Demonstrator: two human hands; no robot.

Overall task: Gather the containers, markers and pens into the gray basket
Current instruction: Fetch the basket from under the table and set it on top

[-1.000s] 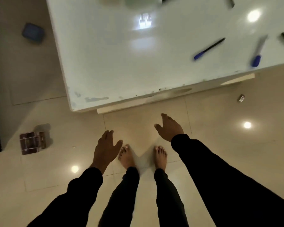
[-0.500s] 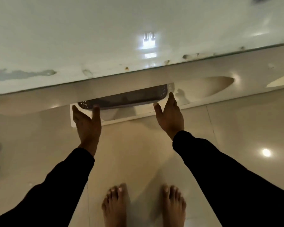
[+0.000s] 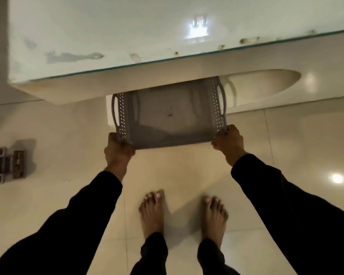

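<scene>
The gray basket is a shallow perforated plastic tray with a loop handle at each end. It sticks out from under the white table, its far part hidden by the table's edge. My left hand grips its near left corner. My right hand grips its near right corner. The basket's floor looks bare apart from a small reddish speck. No containers, markers or pens are in view.
The white glass-topped table fills the upper frame, with worn spots along its near edge. My bare feet stand on the glossy tiled floor below the basket. A small dark brown box-like object sits on the floor at the left.
A second ago both hands hung open over the floor. They then reached under the table, closed on the basket's near corners, and have drawn it out toward me.
</scene>
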